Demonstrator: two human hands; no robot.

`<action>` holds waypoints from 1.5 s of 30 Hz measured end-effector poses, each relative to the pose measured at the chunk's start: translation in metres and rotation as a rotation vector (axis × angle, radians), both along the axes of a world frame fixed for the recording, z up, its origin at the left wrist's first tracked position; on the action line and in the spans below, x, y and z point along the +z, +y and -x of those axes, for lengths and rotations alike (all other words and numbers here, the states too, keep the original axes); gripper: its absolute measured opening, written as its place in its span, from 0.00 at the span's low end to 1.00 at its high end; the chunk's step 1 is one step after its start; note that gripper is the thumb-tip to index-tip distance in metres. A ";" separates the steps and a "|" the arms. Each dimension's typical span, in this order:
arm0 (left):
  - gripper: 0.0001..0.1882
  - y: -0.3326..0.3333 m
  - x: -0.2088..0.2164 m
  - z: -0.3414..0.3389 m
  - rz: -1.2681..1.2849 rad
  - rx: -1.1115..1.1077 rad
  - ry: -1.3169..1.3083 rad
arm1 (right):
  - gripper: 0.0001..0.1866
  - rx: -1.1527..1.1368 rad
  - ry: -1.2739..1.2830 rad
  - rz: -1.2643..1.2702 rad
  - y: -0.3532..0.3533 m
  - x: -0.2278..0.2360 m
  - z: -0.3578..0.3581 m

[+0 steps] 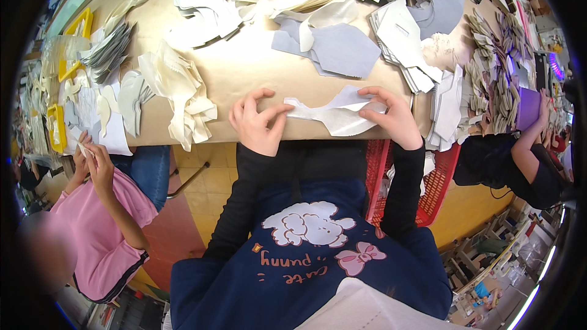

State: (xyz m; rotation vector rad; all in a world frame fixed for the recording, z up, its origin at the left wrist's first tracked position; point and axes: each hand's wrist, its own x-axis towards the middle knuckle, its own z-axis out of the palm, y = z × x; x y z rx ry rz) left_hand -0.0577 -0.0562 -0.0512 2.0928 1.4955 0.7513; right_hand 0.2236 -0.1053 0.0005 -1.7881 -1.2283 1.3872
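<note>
Near the front edge of the table, a white and pale grey cut piece of sheet material (342, 123) is stretched between my hands. My left hand (257, 125) pinches its narrow left end between thumb and forefinger, with the other fingers curled apart. At the wider right end, my right hand (396, 117) grips an edge that is folded up, showing a greyer face. Just beyond lie flat grey cut pieces (348, 54). A stack of white cut pieces (400, 36) sits to their right. Crumpled cream pieces (177, 95) hang over the table edge to my left.
Brown paper covers the table (238, 64). More white pieces (202, 9) are heaped at the back. A red plastic crate (439, 186) stands below the table edge at right. One person in pink (110, 226) works at left; another person's arm (531, 153) shows at right.
</note>
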 end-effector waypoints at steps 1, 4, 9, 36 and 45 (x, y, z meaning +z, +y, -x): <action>0.11 -0.003 -0.001 -0.002 -0.037 -0.004 0.007 | 0.20 -0.004 0.010 0.008 0.001 -0.002 0.000; 0.13 -0.012 -0.007 -0.011 -0.192 -0.069 0.063 | 0.20 -0.003 0.038 0.011 0.004 -0.007 -0.002; 0.17 -0.022 -0.014 -0.021 -0.236 -0.177 0.006 | 0.20 -0.014 0.093 0.082 0.007 -0.011 -0.007; 0.24 -0.044 -0.001 -0.065 -0.211 -0.255 0.288 | 0.35 -0.177 -0.351 -0.261 -0.030 -0.003 0.025; 0.34 -0.026 0.002 -0.076 -0.063 -0.346 0.306 | 0.22 -0.372 -0.685 -0.554 -0.064 -0.030 0.071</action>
